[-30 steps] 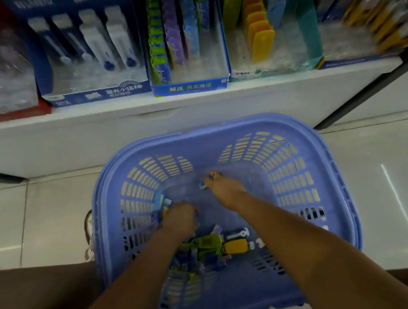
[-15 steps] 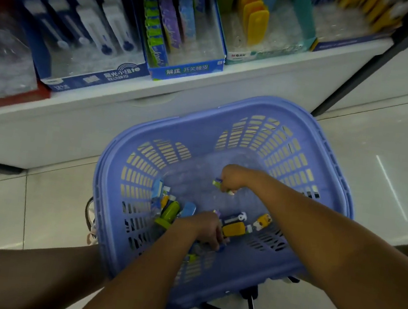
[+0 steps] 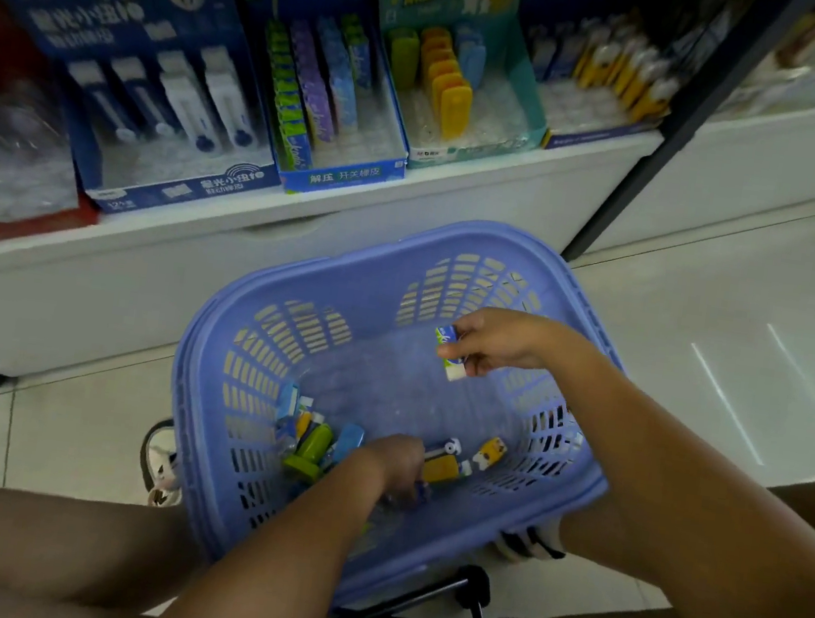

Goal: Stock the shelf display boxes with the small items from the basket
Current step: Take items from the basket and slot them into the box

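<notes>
A lavender plastic basket sits between my knees below the shelf. Small loose items lie along its near wall, among them a green piece, a yellow piece and a yellow-and-white one. My right hand is raised at the basket's far right and pinches a small blue, green and white eraser. My left hand is down in the pile, its fingers curled over a small bluish item that is mostly hidden.
On the white shelf stand open display boxes: a dark blue one with white items, a blue "kada" box of green, purple and blue erasers, a teal box of yellow ones. A black upright stands right. Pale floor tiles surround the basket.
My right hand has lifted from the basket floor up and to the right with the eraser. The left hand stays in the pile. The camera has tilted up toward the shelf.
</notes>
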Demonstrator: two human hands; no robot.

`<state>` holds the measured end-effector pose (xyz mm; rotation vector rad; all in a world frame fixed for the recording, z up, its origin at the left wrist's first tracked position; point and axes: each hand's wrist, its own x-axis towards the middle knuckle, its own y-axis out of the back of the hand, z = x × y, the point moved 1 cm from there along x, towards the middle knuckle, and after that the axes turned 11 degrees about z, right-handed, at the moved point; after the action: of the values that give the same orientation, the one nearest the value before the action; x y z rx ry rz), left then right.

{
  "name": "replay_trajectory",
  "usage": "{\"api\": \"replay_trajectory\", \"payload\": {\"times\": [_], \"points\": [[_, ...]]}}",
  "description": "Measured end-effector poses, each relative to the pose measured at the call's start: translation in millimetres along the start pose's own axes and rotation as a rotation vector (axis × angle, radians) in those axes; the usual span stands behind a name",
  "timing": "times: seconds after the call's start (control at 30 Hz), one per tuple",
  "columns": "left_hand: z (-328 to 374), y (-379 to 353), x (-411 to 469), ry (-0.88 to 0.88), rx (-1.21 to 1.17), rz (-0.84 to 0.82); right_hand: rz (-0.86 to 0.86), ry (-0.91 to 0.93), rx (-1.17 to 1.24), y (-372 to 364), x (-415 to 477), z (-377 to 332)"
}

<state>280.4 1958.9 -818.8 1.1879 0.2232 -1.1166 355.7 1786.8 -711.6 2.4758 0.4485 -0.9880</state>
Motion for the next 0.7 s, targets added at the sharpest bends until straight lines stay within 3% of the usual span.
{"api": "replay_trajectory", "payload": {"times": [0.1,0.2,0.3,0.4,0.53,0.7], "points": [[-6,8,-2,0.066,-0.201,0.071,0.024,0.005,0.142,11,-12,-1],[-12,38,-6,0.193,-0.618,0.153,0.078,0.073,0.253,20,-20,-10],[-7,83,-13,0.276,-1.127,0.205,0.292,0.23,0.421,25,-23,-36],[-3,134,-28,0.218,-1.414,0.358,0.542,0.434,0.527,33,-25,-74],[-3,186,-54,0.109,-1.573,0.493,0.831,0.606,0.387,49,-23,-126],[-4,213,-70,0.09,-1.738,0.665,1.058,0.808,0.046,58,-5,-186]]}}
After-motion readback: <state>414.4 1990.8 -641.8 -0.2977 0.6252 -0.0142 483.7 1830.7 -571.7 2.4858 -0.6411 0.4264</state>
